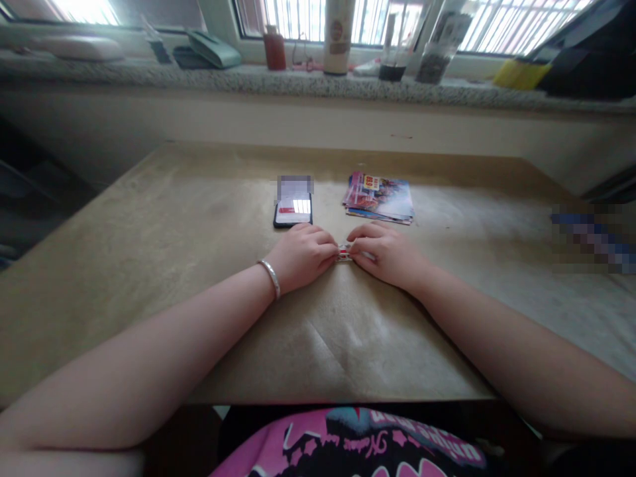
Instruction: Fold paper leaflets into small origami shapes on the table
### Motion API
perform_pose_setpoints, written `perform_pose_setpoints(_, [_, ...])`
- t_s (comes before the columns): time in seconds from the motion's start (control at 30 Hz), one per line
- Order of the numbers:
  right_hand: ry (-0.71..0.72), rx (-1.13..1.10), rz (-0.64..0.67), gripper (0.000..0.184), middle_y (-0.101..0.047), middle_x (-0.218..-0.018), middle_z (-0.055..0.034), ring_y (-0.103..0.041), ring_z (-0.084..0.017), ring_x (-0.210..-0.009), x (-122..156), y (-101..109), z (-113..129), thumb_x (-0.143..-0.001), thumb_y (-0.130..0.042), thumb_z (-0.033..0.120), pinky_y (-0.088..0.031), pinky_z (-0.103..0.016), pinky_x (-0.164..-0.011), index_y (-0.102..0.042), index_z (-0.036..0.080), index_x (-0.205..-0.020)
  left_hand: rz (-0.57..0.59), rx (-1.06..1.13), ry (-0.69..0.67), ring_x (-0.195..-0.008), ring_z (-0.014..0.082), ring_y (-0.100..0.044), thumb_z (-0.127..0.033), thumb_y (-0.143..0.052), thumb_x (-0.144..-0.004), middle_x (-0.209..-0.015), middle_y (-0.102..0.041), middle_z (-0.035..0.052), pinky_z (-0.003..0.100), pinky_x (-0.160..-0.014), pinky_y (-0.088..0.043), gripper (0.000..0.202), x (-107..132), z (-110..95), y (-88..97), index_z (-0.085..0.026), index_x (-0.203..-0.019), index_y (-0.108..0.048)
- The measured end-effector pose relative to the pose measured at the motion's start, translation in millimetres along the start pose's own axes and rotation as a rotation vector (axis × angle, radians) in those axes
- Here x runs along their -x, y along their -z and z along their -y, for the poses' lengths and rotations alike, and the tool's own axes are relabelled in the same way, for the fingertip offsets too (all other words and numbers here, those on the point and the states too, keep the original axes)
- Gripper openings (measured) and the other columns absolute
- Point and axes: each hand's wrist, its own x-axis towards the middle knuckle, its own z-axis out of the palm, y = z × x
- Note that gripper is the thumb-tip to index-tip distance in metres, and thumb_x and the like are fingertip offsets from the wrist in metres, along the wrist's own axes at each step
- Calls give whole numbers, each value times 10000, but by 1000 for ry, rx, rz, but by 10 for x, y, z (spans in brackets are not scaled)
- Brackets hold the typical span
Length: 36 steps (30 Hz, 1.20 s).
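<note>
Both of my hands rest close together on the brown paper-covered table (149, 252). My left hand (302, 255), with a silver bracelet on the wrist, and my right hand (386, 253) pinch a small folded piece of printed paper (344, 252) between their fingertips. Only a narrow strip of it, white with red marks, shows between the fingers. Just beyond my left hand lies a phone (293, 209) with its screen lit. A stack of colourful printed sheets (380, 197) lies beyond my right hand.
A stone window ledge (308, 83) runs along the back, holding a red bottle (275, 50), a tall white bottle (339, 36), a dark jar (392, 69), a teal case (213, 50) and a yellow object (519, 73). A blurred blue item (591, 238) lies at the table's right.
</note>
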Motion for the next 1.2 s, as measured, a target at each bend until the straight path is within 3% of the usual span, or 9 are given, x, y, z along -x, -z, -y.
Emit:
perform_pose_setpoints(0.3, [38,1,68,157,-686,-976,-66,-598,-195,-875,8,64,-14,-855,-551,240,-456,-321,-783,-703,210,-831,-13,-21,-24,-809,165,-636,-319,-504,-932,-937,-724,21,318,-747,-408,239,23,-6,25,-203,-894,-709])
perform_pose_setpoints(0.5, [116,104,88,206,-700,-979,-59,-587,-189,-874,-1,92,-40,-899,-525,285,-449,-304,-756,-713,205,-874,-15,-18,-59,-787,151,-634,-292,-483,-941,-935,-722,21,285,-720,-435,247,28,9,13,-212,-900,-713])
perform_pose_setpoints(0.7, [174,265,90,260,-702,-958,-80,-579,-203,-898,-2,94,11,-934,-469,292,-420,-321,-761,-698,177,-889,39,34,0,-832,167,-616,-287,-503,-919,-935,-693,49,276,-733,-466,221,15,-9,14,-184,-893,-697])
perform_pose_setpoints(0.9, [47,327,16,223,-704,-829,-58,-603,-203,-844,-24,30,73,-889,-480,261,-397,-313,-728,-673,172,-824,72,-2,49,-838,187,-600,-343,-535,-895,-890,-667,56,285,-719,-455,218,-7,-18,7,-174,-946,-663])
perform_pose_setpoints(1.2, [-138,179,12,151,-684,-820,-44,-607,-182,-770,-31,24,203,-820,-498,248,-365,-287,-654,-638,191,-812,-56,-8,88,-674,158,-594,-304,-515,-896,-743,-667,29,271,-612,-390,222,-4,-19,-20,-180,-801,-673])
